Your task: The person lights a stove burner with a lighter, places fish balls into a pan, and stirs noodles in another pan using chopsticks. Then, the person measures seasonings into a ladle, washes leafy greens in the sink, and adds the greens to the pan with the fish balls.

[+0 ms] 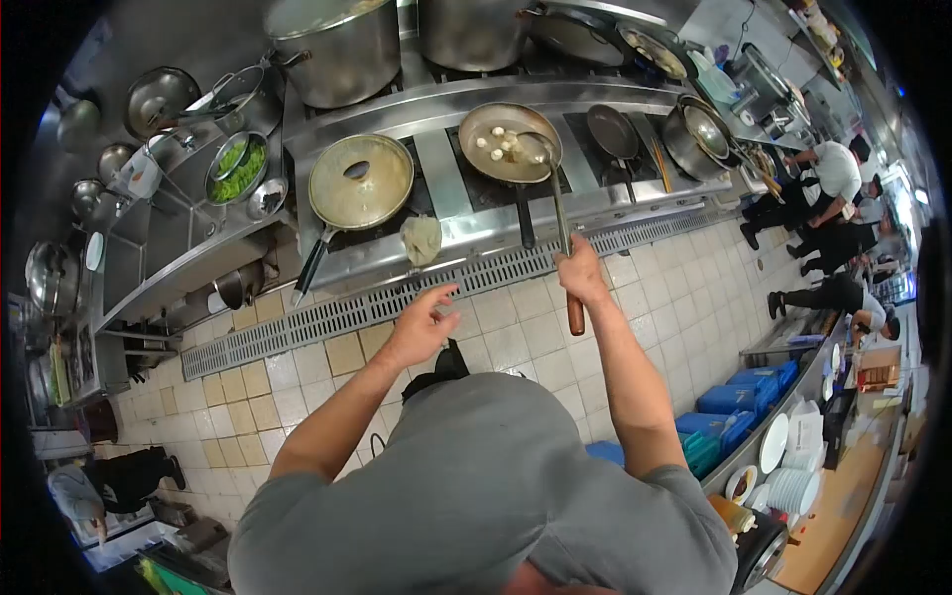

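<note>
While I watch from afar, my left grip (424,325) hangs empty, fingers apart, left and short of the frying pan (516,119); pale pieces (496,155) lie inside that pan; the ladle (559,203) runs lengthwise from the pan's right side back toward me, clamped in my right grip (580,268), nearer the pan.

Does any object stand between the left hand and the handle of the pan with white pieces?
Nothing visible stands between the left hand and the pan handle: the cloth is left of that path, and the ladle shaft runs right of the handle.
</note>
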The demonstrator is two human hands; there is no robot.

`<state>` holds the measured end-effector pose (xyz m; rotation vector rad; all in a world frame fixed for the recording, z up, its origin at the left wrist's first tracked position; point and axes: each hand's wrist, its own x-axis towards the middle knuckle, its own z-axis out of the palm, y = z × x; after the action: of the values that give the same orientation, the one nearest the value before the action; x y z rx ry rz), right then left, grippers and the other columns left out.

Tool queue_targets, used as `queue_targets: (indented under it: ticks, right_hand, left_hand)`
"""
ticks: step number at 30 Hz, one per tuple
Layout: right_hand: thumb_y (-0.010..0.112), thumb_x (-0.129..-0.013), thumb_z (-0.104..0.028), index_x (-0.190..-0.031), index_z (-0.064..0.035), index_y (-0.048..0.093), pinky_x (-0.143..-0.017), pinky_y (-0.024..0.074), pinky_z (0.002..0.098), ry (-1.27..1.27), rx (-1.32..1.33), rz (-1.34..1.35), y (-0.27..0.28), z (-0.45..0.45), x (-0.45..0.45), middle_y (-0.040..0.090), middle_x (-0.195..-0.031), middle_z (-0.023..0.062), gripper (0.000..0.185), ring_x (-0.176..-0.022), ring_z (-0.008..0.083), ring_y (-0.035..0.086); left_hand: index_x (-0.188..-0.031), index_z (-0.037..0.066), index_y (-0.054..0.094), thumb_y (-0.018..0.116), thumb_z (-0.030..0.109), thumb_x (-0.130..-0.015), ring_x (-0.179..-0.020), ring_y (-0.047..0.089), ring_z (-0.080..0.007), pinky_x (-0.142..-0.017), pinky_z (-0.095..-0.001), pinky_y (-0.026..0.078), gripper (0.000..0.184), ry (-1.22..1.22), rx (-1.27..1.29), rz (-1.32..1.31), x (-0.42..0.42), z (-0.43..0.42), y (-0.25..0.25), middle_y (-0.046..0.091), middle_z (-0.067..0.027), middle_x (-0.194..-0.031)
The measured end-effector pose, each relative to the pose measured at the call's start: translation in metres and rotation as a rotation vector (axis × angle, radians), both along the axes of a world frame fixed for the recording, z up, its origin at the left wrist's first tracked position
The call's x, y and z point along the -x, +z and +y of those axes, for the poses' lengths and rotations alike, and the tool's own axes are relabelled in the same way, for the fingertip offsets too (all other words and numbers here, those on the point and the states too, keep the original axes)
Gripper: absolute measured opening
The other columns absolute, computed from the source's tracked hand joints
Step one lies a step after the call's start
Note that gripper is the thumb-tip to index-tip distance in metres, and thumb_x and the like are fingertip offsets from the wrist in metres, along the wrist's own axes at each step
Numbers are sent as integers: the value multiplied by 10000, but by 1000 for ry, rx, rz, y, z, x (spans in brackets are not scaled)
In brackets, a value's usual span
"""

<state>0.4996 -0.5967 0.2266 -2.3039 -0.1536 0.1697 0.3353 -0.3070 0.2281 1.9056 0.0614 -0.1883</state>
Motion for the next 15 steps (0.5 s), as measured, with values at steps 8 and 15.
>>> queue_targets:
  ticks: [8,15]
  right_hand:
    - [585,-830,-86,-1106,48,573,-791,521,449,64,206,-156,-52,-9,-107,672,-885,230,307,-873,408,663]
    - [585,-959,-156,-986,-63,536,-422,318,236,-151,-1435,1263,-10,-44,-132,440,-621,-23,108,-471,68,395]
  left_hand:
    - [-1323,67,519,490,429,-1005,-849,621,-223,-736,-421,543,482,325,500,366,-185,-109,-102,622,-84,-1008]
    - [-1083,57,541,430,451,-1028,-501,525,-181,-436,-339,449,413,404,598,537,-253,-173,-121,519,-40,-632]
